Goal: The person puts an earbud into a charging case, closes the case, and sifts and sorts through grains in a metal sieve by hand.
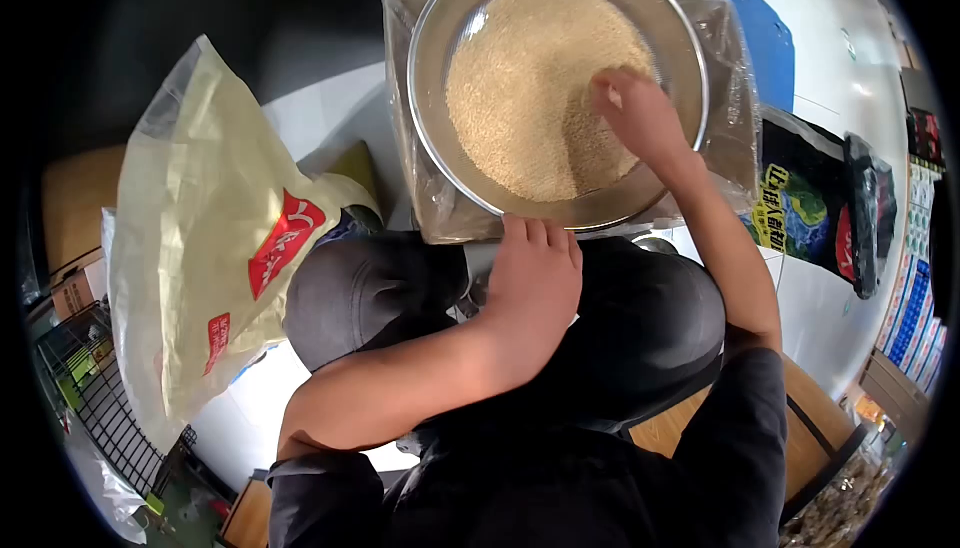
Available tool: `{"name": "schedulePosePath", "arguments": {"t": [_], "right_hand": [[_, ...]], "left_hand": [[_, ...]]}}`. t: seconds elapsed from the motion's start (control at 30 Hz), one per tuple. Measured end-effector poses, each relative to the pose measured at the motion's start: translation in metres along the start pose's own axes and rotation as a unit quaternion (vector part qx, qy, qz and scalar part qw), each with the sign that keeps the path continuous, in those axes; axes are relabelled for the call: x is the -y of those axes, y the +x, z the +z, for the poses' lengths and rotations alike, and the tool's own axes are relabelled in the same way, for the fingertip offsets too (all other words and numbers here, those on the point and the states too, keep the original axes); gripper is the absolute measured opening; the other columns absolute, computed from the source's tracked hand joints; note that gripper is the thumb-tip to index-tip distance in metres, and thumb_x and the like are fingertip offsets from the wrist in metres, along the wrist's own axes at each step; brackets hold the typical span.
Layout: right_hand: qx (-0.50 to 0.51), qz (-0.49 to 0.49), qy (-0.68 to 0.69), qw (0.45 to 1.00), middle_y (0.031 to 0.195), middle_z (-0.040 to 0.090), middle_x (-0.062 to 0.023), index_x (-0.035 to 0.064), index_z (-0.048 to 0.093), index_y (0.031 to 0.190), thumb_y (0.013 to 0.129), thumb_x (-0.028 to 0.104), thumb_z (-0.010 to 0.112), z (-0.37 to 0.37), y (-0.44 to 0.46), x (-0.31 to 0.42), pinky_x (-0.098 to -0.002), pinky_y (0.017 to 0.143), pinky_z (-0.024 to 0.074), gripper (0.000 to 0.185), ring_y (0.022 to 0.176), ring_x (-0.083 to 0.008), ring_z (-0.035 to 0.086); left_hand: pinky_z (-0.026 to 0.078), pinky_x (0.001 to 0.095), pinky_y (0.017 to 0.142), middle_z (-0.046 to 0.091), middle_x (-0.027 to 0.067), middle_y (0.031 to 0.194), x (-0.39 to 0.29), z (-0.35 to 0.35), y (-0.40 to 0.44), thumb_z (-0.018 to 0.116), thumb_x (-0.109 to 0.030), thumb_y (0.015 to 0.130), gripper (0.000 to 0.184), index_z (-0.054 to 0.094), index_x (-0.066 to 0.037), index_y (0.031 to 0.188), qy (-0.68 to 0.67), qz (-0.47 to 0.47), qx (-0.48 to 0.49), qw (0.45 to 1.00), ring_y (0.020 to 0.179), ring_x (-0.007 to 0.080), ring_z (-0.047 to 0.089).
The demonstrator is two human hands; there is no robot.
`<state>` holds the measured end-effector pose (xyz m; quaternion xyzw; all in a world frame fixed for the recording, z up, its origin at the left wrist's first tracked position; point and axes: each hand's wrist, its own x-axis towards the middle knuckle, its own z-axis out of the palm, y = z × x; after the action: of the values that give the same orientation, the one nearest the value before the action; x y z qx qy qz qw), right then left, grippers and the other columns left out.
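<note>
A large round metal sieve (pixel 425 98) holds a broad layer of small pale tan grains (pixel 520 88). It rests on a box or bin lined with clear plastic (pixel 740 78). At the near rim, my left hand (pixel 535 273) is closed, its fingertips over the metal edge. My right hand (pixel 640 118) is above the right part of the grains, fingers curled with the thumb against them. Whatever the right fingers hold, if anything, is too small to make out. Under and beside that hand the grain layer looks darker and thinner.
A big cream plastic sack (pixel 200 248) with red labels stands at the left. On the right lie a black printed bag (pixel 810 198) and a blue panel (pixel 755 38). A black wire rack (pixel 100 388) is at lower left. My knees are just below the sieve.
</note>
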<state>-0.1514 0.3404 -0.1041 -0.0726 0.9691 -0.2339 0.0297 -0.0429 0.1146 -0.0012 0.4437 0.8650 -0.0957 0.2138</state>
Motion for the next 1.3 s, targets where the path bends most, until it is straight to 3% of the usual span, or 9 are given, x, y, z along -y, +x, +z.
{"name": "schedulePosePath", "arguments": {"t": [0.2,0.27,0.4,0.7,0.8,0.93,1.0,1.1,1.3], "right_hand": [[0.015,-0.148,0.042,0.988,0.096,0.068,-0.0123,0.0027,0.068,0.108,0.095,0.014,0.066,0.013,0.033,0.013,-0.0371,0.069,0.0539,0.017,0.081,-0.0268,0.068],[0.325,0.095,0.264,0.903,0.099,0.071,-0.0096,0.0014,0.067,0.107,0.097,0.016,0.061,0.004,0.038,0.028,-0.0317,0.069,0.0567,0.018,0.081,-0.0188,0.07],[0.535,0.162,0.31,0.769,0.102,0.072,-0.0082,0.0011,0.066,0.111,0.101,0.017,0.056,0.019,0.042,0.044,-0.0261,0.078,0.0598,0.021,0.088,-0.0144,0.072],[0.165,0.127,0.552,0.808,0.127,0.067,-0.0092,0.005,0.062,0.121,0.106,0.021,0.049,0.042,0.059,0.02,-0.0353,0.099,0.0548,0.025,0.112,-0.0226,0.067],[0.125,0.15,0.594,0.78,0.138,0.056,-0.014,0.0089,0.04,0.143,0.106,0.024,0.052,0.036,0.065,0.005,-0.0453,0.101,0.0499,0.041,0.114,-0.0257,0.063],[0.167,0.175,0.479,0.844,0.122,0.069,-0.0094,0.0051,0.064,0.117,0.107,0.023,0.047,0.015,0.058,0.008,-0.0317,0.09,0.0577,0.027,0.102,-0.0196,0.07],[0.442,0.207,0.366,0.792,0.113,0.072,-0.0086,0.0059,0.066,0.113,0.108,0.026,0.045,0.007,0.052,0.029,-0.0289,0.078,0.0586,0.03,0.09,-0.0165,0.071],[0.553,0.214,0.315,0.741,0.104,0.073,-0.0079,0.0054,0.067,0.111,0.108,0.027,0.044,0.024,0.043,0.059,-0.029,0.071,0.0586,0.032,0.084,-0.0155,0.071],[0.378,0.191,0.533,0.733,0.128,0.065,-0.0123,0.0026,0.056,0.13,0.109,0.036,0.042,0.077,0.058,0.061,-0.0299,0.088,0.0565,0.042,0.105,-0.02,0.07]], "left_hand": [[0.04,0.0545,0.106,0.06,0.0173,0.134,-0.016,-0.005,0.002,0.057,-0.021,0.094,0.05,0.055,0.001,0.139,-0.017,0.063,0.057,0.996,0.122,0.0346,0.057],[0.04,0.0551,0.106,0.058,0.0171,0.138,-0.018,-0.01,0.0,0.058,-0.022,0.094,0.052,0.055,0.0,0.141,-0.01,0.082,0.102,0.991,0.124,0.0348,0.056],[0.037,0.0501,0.108,0.056,0.0163,0.143,-0.022,-0.006,-0.006,0.053,-0.015,0.096,0.05,0.051,-0.002,0.144,0.021,0.126,0.104,0.986,0.12,0.0336,0.058],[0.034,0.0539,0.112,0.053,0.0159,0.145,-0.025,-0.008,-0.011,0.053,-0.014,0.096,0.048,0.055,-0.002,0.142,0.032,0.126,0.091,0.987,0.127,0.0334,0.055],[0.033,0.0553,0.113,0.053,0.0163,0.145,-0.017,-0.02,-0.01,0.054,-0.014,0.095,0.048,0.056,-0.002,0.141,0.061,0.125,0.115,0.984,0.129,0.0334,0.054],[0.033,0.0552,0.113,0.053,0.0165,0.145,-0.004,-0.019,-0.019,0.054,-0.014,0.095,0.047,0.056,-0.002,0.141,0.038,0.119,0.111,0.986,0.129,0.0332,0.054],[0.033,0.0551,0.113,0.053,0.0166,0.145,0.007,-0.016,-0.027,0.054,-0.014,0.095,0.047,0.056,-0.002,0.14,0.016,0.112,0.1,0.989,0.129,0.0332,0.054],[0.033,0.0551,0.113,0.054,0.0168,0.144,0.023,-0.008,-0.038,0.054,-0.014,0.095,0.047,0.056,-0.002,0.14,-0.008,0.101,0.085,0.991,0.129,0.033,0.054],[0.032,0.0549,0.113,0.054,0.017,0.143,0.044,0.001,-0.052,0.054,-0.014,0.095,0.046,0.057,-0.002,0.139,-0.039,0.081,0.064,0.994,0.129,0.0327,0.054]]}}
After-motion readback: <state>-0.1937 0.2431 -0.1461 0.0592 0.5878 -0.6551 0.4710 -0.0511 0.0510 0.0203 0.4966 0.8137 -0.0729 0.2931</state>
